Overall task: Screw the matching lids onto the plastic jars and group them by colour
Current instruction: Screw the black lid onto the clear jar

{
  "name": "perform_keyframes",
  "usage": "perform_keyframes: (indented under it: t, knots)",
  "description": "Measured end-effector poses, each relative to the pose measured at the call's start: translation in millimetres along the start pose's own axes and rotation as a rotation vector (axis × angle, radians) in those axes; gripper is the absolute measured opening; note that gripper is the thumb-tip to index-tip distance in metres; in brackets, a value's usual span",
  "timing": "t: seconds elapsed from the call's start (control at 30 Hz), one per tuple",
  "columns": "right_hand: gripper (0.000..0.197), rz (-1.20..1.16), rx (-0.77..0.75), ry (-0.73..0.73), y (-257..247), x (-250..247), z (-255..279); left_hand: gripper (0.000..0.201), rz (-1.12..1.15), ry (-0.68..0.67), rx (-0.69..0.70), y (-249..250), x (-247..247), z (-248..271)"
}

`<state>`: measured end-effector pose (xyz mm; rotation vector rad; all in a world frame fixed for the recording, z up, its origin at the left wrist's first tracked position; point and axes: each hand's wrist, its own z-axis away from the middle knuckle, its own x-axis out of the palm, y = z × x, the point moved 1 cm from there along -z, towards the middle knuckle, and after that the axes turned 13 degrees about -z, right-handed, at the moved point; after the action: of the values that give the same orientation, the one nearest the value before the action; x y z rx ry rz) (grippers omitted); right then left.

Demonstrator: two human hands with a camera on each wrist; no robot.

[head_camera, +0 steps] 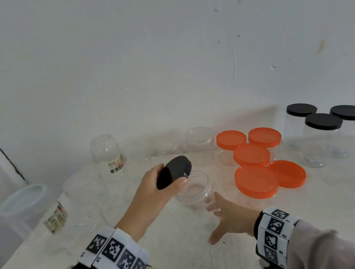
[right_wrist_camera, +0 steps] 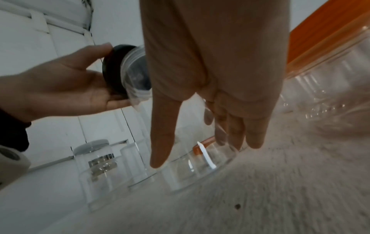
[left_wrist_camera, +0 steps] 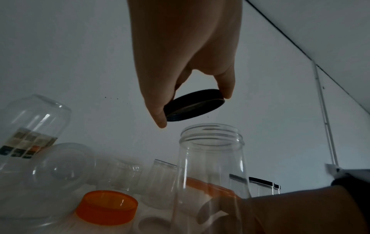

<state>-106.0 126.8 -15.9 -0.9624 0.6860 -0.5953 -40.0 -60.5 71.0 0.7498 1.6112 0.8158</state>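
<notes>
- Head view: the left hand point(head_camera: 154, 190) pinches a black lid point(head_camera: 173, 171) by its rim between thumb and fingers, holding it tilted just above the mouth of an open clear jar point(head_camera: 193, 189) that stands near the middle of the white table point(head_camera: 329, 199).
- The right hand point(head_camera: 227, 216) reaches the jar's near side with straight, spread fingers; they touch its wall without curling round it.
- Just right of the jar, five orange-lidded jars point(head_camera: 252, 154) stand bunched together; three black-lidded jars point(head_camera: 323, 122) cluster at the far right corner.
- Lidless clear jars point(head_camera: 200, 142) line the far edge, and a labelled jar point(head_camera: 106, 153) and a pale-lidded jar point(head_camera: 24, 201) stand toward the left edge.
- Left wrist view: thumb and fingertips point(left_wrist_camera: 227, 90) grip the black lid point(left_wrist_camera: 194, 106), apart from the open threaded mouth of the clear jar point(left_wrist_camera: 212, 158) below it. An orange lid point(left_wrist_camera: 107, 207) lies on the table beside it, with other clear jars behind.
- Right wrist view: the right hand point(right_wrist_camera: 216, 98) hangs open, its fingers point(right_wrist_camera: 236, 131) lying against the jar point(right_wrist_camera: 196, 161). The left hand point(right_wrist_camera: 66, 85) holds the black lid point(right_wrist_camera: 114, 71) at the jar's mouth.
</notes>
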Motion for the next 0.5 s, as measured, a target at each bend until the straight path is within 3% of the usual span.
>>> perform_keyframes:
  t: [0.17, 0.27, 0.4, 0.5]
  knots:
    - [0.111, 0.051, -0.003, 0.018, 7.1, -5.7, 2.3, 0.035, -0.066, -0.035, 0.053, 0.0, 11.4, -1.5]
    - [0.109, 0.027, -0.014, 0.002, 7.9, -10.6, 4.8, 0.058, -0.118, -0.058, 0.061, 0.8, 15.2, -1.7]
    - [0.106, -0.099, -0.111, 0.002, -2.6, -17.5, 10.5, 0.052, -0.181, -0.086, 0.048, 2.1, 21.6, -2.2]
    - [0.104, -0.160, -0.205, 0.009, -10.0, -18.6, 14.0, 0.071, -0.253, -0.110, 0.033, 0.5, 27.5, -5.1]
